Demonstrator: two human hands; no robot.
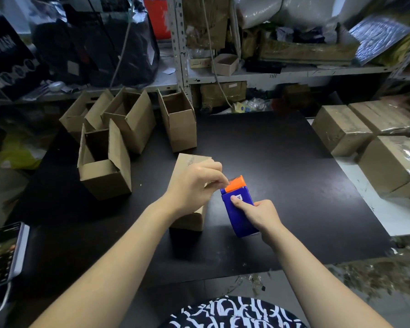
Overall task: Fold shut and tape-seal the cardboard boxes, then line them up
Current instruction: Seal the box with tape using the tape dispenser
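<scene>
The black table fills most of my view, with sealed boxes stacked off its right edge and five open boxes standing at its far left, flaps up. The box I am working on lies near the middle of the table, just left of the dispenser and directly under my left hand. Its long axis runs away from me, leaning slightly right, and its top flaps look folded down. I cannot tell whether the left wrist rests on it. My right hand is wrapped around the blue body of the dispenser, thumb on the upper face, holding it above the table beside the box's right flank. The dispenser's long axis also runs away from me, orange head pointing forward and a little left. There the left fingers are pinched together, I judge on the tape end, though the tape itself is too faint to see. So the hands meet at the head. The left is nearer the box, and the seam lies left of the tape.
</scene>
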